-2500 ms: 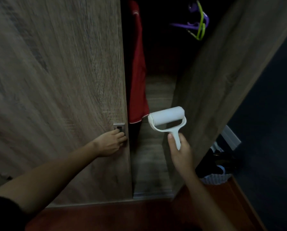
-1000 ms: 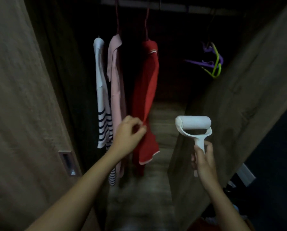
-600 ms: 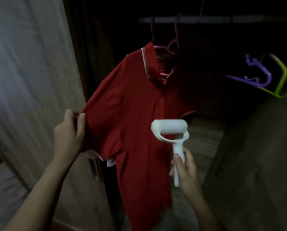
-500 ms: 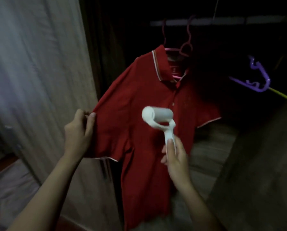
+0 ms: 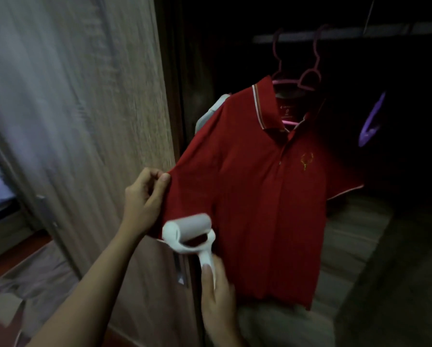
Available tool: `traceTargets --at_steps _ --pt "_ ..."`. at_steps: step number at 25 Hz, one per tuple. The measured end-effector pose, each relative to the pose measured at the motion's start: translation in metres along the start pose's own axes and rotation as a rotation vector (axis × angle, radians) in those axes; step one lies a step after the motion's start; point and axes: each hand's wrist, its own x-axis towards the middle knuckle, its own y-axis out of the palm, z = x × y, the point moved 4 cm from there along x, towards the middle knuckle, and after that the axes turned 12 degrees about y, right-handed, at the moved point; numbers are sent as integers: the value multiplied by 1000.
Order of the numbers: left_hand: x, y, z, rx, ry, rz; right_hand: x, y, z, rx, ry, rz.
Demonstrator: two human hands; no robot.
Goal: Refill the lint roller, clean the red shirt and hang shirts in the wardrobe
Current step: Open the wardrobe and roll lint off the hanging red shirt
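The red shirt hangs in the open wardrobe on a thin pink hanger, hooked over a dull grey rail at the far top. It is a short-sleeved polo of matte knit cloth, with a folded collar edged in pale stripes, a straight placket down the chest, a small gold antler mark on the right breast and pale piping along the sleeve hems. The left hand pinches the upper edge of the left sleeve between thumb and curled fingers, drawing the cloth out flat toward the door, a tall panel of pale, streaky wood grain. The right hand, near and low, grips the roller by its smooth white plastic handle, thumb laid straight along it. The handle forks into a curved yoke that carries a pale cylindrical drum, which lies over the lower hem of the same sleeve, just beside the left wrist. Blur hides whether it presses the cloth. A pale garment shows behind the shirt's left shoulder. A purple hanger, glossy and blurred, hangs to the right. A crumpled greyish cloth lies on the reddish floor at near left.
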Motion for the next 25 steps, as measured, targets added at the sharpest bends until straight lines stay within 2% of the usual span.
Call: traceTargets --at_steps 2,7,9,12,13,15,18,20,22,25 --pt "1 0 3 -46 7 -2 8 -3 8 -13 -35 -54" --pt "2 0 4 -86 -4 -3 107 -27 85 1 -152 -148" --pt "2 1 4 -108 -7 -2 85 -13 55 50 -132 -138" --pt "1 0 8 -123 -8 1 14 9 -14 57 -1 -79" --pt "1 0 10 -116 -8 -1 8 8 -17 15 -32 -88" --pt "2 0 11 -101 -13 -2 44 -2 7 -15 -108 -179" --pt "2 -2 11 -82 -11 6 127 -44 97 -14 -254 -342" --pt "3 -3 11 -75 -13 9 162 -64 117 -36 -330 -409" --pt "4 -4 10 -81 -12 8 154 -57 76 -76 -286 -396" --pt "5 -5 8 -71 0 23 92 -30 -50 -173 -4 -305"
